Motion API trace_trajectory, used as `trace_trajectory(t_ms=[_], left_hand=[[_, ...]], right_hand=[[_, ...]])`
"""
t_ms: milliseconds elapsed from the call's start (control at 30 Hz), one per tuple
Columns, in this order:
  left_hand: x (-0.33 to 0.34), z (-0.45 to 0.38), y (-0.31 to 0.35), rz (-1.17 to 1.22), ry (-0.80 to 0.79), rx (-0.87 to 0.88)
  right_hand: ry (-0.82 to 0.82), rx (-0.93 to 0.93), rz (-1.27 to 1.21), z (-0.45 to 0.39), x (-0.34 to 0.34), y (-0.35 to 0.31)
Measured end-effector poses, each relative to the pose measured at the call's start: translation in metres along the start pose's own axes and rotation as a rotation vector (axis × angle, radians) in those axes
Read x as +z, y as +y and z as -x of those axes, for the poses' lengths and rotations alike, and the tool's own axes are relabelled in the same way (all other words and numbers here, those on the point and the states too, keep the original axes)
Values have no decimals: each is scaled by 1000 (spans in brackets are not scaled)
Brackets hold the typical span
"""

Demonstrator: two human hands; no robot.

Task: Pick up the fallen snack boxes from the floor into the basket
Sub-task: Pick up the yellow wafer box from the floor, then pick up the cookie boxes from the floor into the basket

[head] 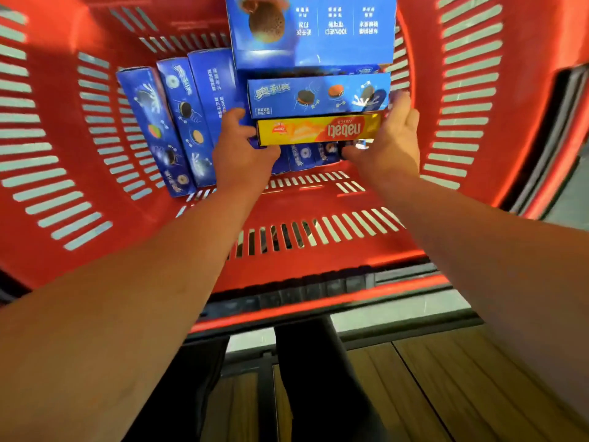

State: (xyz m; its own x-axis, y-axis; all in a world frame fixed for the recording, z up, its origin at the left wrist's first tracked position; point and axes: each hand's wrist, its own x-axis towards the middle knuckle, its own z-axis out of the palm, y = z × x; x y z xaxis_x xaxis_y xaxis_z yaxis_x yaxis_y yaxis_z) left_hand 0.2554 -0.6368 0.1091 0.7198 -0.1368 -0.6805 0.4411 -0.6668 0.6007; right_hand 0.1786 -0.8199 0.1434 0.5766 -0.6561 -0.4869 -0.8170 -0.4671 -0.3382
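Both my arms reach down into the red slotted basket (pixel 318 215). My left hand (pixel 243 148) grips the left end of a yellow Nabati wafer box (pixel 318 129). At the box's right end my right hand (pixel 390 138) holds it, fingers reaching up beside the blue cookie box (pixel 318 94) just behind. A larger blue box (pixel 312 30) lies at the far side. Three blue cookie boxes (pixel 178 122) stand on edge at the left. Another blue box (pixel 310 154) shows under the yellow one.
The basket's slotted walls rise on the left (pixel 47 138) and right (pixel 462 90). Its near rim (pixel 318 301) crosses below my forearms. Beneath it are my dark trouser legs (pixel 315 378) and a wooden floor (pixel 446 393).
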Motion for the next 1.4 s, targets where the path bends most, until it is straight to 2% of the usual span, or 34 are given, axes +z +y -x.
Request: trace_trajectory(t_ms=[233,333,400,533,667,733,933,1033,1400], left_hand=[[-119,106,70,-192,-134,26],[-183,175,110,-296,-155,78],[-219,220,129,-353,-128,103],[-263,290,157,-314,-91,95],[-309,357,173,-230,48,121],[-321,389,171,-204,119,104],[-338,459,148,-97,220,24],[-350,485,107,-64,371,-90],[-412,590,-48,234,771,-450]], right_hand=[[-167,-128,185,109,-92,-63],[-205,-264,235,166,-145,-107],[-208,-373,261,199,-177,-132],[-180,-525,235,243,-214,-156],[-333,-657,316,281,-254,-198],[-336,-757,363,296,-266,-213],[-383,-1036,510,336,-265,-254],[-427,-1201,571,364,-247,-282],[-540,-1777,859,525,-121,-404]])
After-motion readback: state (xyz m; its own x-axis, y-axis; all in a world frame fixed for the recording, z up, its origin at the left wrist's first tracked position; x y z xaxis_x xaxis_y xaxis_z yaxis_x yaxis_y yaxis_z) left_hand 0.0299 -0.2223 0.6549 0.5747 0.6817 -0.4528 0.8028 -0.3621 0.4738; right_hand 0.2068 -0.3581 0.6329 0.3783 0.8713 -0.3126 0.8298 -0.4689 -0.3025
